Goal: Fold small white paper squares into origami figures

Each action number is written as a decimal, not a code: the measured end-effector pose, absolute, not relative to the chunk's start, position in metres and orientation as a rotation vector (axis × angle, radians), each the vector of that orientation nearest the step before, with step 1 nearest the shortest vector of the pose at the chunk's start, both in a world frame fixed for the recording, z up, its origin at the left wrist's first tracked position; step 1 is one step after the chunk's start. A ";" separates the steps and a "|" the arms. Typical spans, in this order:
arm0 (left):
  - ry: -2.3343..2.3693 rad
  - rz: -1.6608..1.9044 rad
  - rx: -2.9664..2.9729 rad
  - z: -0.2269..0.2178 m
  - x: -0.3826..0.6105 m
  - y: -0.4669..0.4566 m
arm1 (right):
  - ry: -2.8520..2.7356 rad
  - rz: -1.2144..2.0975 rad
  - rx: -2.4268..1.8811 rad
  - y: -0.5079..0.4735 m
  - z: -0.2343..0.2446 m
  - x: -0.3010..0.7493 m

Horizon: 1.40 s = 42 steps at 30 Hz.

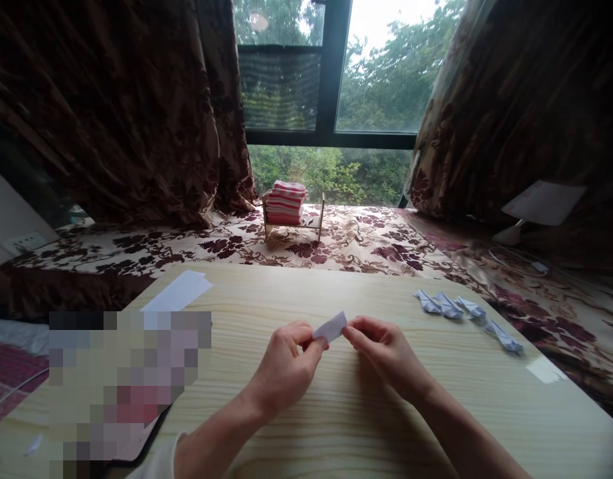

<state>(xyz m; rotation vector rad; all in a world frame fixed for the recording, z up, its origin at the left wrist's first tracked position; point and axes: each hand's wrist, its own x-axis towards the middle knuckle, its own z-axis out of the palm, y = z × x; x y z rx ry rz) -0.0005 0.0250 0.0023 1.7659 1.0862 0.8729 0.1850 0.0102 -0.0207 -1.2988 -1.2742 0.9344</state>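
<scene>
Between my two hands, just above the wooden table (226, 372), is a small folded piece of white paper (331, 327). My left hand (291, 362) pinches its left end between thumb and fingers. At its right end, the thumb and fingertips of my right hand (383, 349) are closed on the edge. Several folded paper figures (450, 306) lie in a row on the right of the table, apart from my hands. Flat white paper sheets (179, 291) rest at the table's far left.
A pixelated patch (131, 372) covers things on the table's left. Past the table, a small wooden rack (292, 224) with folded striped cloths (286, 201) stands on the flowered cover. A lamp (543, 203) is at right; a white paper piece (546, 370) lies near the right edge.
</scene>
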 end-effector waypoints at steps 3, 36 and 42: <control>1.160 0.900 1.620 0.001 -0.004 0.029 | -1.106 0.737 -1.342 0.013 -0.018 0.195; 0.736 0.693 0.814 -0.007 -0.007 0.027 | -1.832 0.295 -1.108 -0.010 -0.019 0.161; 0.775 0.658 0.804 -0.007 -0.007 0.030 | -1.920 0.119 -1.062 -0.009 -0.020 0.163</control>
